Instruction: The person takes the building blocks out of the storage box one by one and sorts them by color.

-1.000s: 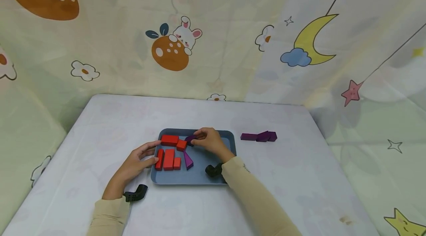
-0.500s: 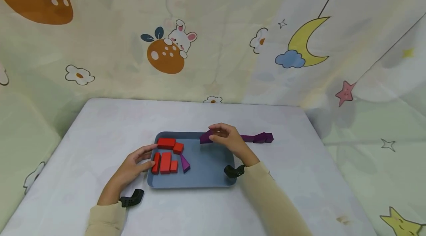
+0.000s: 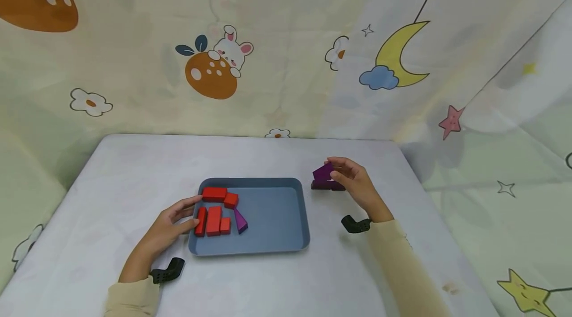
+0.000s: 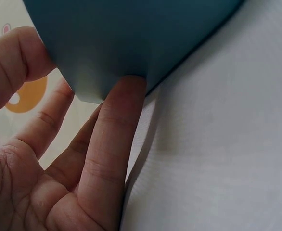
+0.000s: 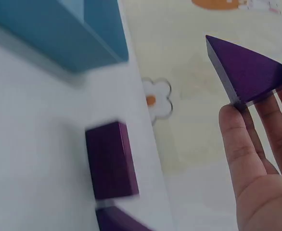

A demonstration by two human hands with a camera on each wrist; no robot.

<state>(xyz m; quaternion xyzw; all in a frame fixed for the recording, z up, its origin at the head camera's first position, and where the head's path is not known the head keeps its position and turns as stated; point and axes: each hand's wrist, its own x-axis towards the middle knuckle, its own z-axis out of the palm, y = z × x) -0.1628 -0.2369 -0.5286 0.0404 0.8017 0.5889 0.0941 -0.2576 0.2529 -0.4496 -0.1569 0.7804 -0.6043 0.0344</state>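
Observation:
My left hand [image 3: 167, 227] grips the left edge of the blue-grey tray [image 3: 272, 251]; in the left wrist view the thumb hooks over the rim and a fingertip presses the outer wall. Inside the tray's left part lie several red blocks [image 3: 214, 221] and one slim purple wedge block [image 3: 241, 221]. Right of the tray, my right hand [image 3: 359, 185] pinches a purple triangular block [image 5: 247, 70] at its fingertips. It is raised off the table, just above or behind a row of dark purple blocks [image 3: 321, 185]. The right wrist view shows a purple rectangular block [image 5: 109, 161] lying below.
A white-covered table [image 3: 250, 287] bears the tray and blocks. Cartoon-printed cloth [image 3: 286, 58] hangs behind its far edge and at the sides. Black wrist cameras [image 3: 167, 271] sit at both cuffs.
My right hand has carried the purple triangular block rightward, out of the tray to the purple blocks on the table. The left hand stays at the tray's edge. The head view has shifted slightly.

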